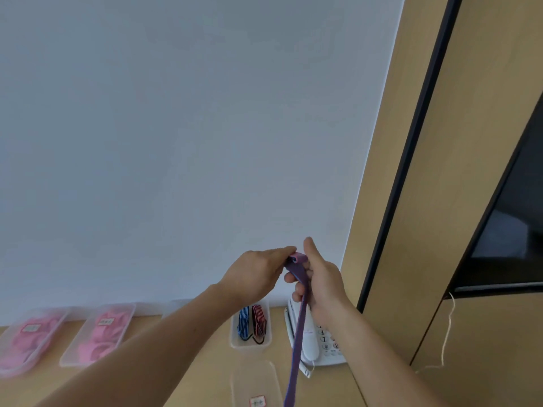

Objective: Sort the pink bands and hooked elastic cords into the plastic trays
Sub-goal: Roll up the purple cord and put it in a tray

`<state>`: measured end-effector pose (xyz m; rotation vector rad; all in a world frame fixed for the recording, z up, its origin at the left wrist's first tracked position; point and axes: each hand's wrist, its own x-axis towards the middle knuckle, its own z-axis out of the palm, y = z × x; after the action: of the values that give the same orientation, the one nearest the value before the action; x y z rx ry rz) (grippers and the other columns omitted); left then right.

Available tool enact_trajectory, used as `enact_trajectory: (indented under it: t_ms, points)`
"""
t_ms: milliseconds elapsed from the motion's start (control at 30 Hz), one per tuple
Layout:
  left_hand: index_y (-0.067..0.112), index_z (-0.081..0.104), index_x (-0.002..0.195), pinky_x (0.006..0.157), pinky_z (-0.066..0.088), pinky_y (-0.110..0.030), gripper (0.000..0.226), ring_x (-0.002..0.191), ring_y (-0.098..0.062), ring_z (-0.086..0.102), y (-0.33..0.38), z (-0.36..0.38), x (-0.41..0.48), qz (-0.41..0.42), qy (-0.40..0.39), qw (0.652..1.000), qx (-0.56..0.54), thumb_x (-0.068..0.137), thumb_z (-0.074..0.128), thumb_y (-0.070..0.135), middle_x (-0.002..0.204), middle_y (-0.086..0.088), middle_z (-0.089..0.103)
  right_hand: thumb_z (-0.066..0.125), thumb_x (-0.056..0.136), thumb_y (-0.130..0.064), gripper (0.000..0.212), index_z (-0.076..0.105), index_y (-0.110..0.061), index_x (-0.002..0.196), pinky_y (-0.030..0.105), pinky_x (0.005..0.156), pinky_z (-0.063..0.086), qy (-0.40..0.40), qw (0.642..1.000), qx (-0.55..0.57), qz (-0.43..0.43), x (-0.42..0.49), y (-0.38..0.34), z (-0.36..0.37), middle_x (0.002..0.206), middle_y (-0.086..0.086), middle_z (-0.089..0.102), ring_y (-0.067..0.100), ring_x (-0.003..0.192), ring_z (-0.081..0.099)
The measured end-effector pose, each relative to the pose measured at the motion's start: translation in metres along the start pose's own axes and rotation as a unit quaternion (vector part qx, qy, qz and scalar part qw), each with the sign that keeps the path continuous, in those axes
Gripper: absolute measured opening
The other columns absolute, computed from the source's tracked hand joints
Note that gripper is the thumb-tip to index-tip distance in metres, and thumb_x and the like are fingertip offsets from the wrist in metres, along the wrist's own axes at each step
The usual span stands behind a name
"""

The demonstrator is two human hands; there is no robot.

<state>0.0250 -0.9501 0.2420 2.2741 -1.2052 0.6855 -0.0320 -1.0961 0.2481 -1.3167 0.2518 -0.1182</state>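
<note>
Elastic cord (301, 327) held aloft: left hand (253, 274) fingers pinch top end, right hand (324, 284) fingers curl round it.

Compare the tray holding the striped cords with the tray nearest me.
The cord tray holds a blue cord and a red cord; the near tray looks empty where visible. The cord tray sits by the wall, the near tray closer to you. Both are clear plastic.

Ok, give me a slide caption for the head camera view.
Left hand and right hand hold a purple strap raised above a tray of hooked cords.
</note>
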Motion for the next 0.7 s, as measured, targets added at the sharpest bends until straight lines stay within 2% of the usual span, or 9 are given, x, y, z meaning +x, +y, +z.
enact_trajectory:
  t_ms: [100,200,267,300,333,400,467,567,700]
  points:
    - [0.010,0.059,0.131,0.059,0.043,-0.022,0.056,0.066,-0.012,0.050,0.000,-0.001,0.004,0.029,0.009,1.000,0.007,0.081,0.044,-0.011,0.106,0.003,0.068,0.065,0.089,-0.047,0.047,0.074,-0.002,0.091,0.031,0.049,0.040,-0.004,1.000,0.016,-0.022,0.003,0.000,-0.001,0.071,0.015,0.069,0.020,0.046,0.044]
    - [0.016,0.051,0.138,0.084,0.049,-0.016,0.056,0.096,-0.004,0.066,0.002,0.000,0.007,-0.108,0.011,0.979,-0.170,0.091,0.039,-0.011,0.133,-0.002,0.061,0.066,0.091,-0.040,0.038,0.073,-0.003,0.085,0.030,0.051,0.038,0.002,0.998,0.023,-0.062,0.003,0.002,-0.001,0.074,0.015,0.071,0.019,0.045,0.045]
    - [0.022,0.049,0.134,0.082,0.053,-0.021,0.041,0.089,-0.002,0.067,0.011,-0.006,0.012,-0.256,0.010,0.874,-0.413,0.097,0.043,0.006,0.111,0.001,0.071,0.066,0.091,-0.036,0.034,0.072,-0.005,0.078,0.027,0.048,0.038,0.009,0.995,0.018,-0.100,0.003,0.003,-0.001,0.074,0.015,0.072,0.018,0.045,0.045]
    - [0.023,0.057,0.124,0.083,0.054,-0.028,0.030,0.086,-0.008,0.068,0.013,-0.009,0.015,-0.303,-0.006,0.815,-0.493,0.098,0.045,0.018,0.097,0.002,0.072,0.066,0.091,-0.035,0.034,0.071,-0.004,0.078,0.025,0.046,0.039,0.011,0.993,0.015,-0.115,0.002,0.003,0.000,0.074,0.014,0.072,0.017,0.044,0.045]
    - [0.018,0.066,0.112,0.085,0.053,-0.034,0.027,0.085,-0.013,0.067,0.015,-0.012,0.017,-0.322,-0.034,0.788,-0.523,0.096,0.046,0.029,0.087,-0.001,0.071,0.067,0.091,-0.035,0.035,0.070,-0.003,0.078,0.024,0.045,0.039,0.012,0.992,0.007,-0.124,0.001,0.003,0.000,0.071,0.013,0.071,0.017,0.044,0.046]
    - [0.008,0.069,0.094,0.095,0.049,-0.045,0.035,0.085,-0.022,0.062,0.017,-0.016,0.016,-0.316,-0.075,0.788,-0.524,0.095,0.048,0.035,0.082,-0.011,0.064,0.067,0.089,-0.040,0.040,0.069,-0.001,0.078,0.023,0.044,0.040,0.014,0.991,-0.016,-0.130,-0.001,0.003,0.002,0.059,0.013,0.064,0.016,0.043,0.046]
    - [-0.003,0.065,0.096,0.099,0.046,-0.049,0.036,0.080,-0.027,0.056,0.021,-0.016,0.016,-0.297,-0.072,0.784,-0.541,0.099,0.050,0.029,0.083,-0.015,0.059,0.066,0.088,-0.044,0.045,0.068,-0.001,0.077,0.023,0.043,0.041,0.021,0.991,-0.029,-0.126,-0.004,0.004,0.004,0.054,0.014,0.058,0.017,0.042,0.047]
    - [-0.013,0.059,0.109,0.088,0.052,-0.035,0.039,0.071,-0.021,0.058,0.022,-0.012,0.013,-0.292,-0.046,0.771,-0.564,0.101,0.051,0.024,0.081,-0.011,0.061,0.062,0.092,-0.046,0.051,0.067,0.004,0.081,0.025,0.042,0.043,0.039,0.992,-0.058,-0.103,-0.005,0.004,0.007,0.051,0.014,0.059,0.019,0.041,0.050]
    - [-0.006,0.062,0.091,0.074,0.048,-0.035,0.033,0.063,-0.021,0.052,0.024,-0.007,0.010,-0.294,-0.012,0.780,-0.553,0.102,0.048,0.022,0.076,-0.012,0.063,0.056,0.096,-0.047,0.051,0.071,0.001,0.085,0.029,0.046,0.049,0.021,0.993,-0.085,-0.079,-0.007,0.003,0.008,0.069,0.013,0.073,0.020,0.049,0.060]
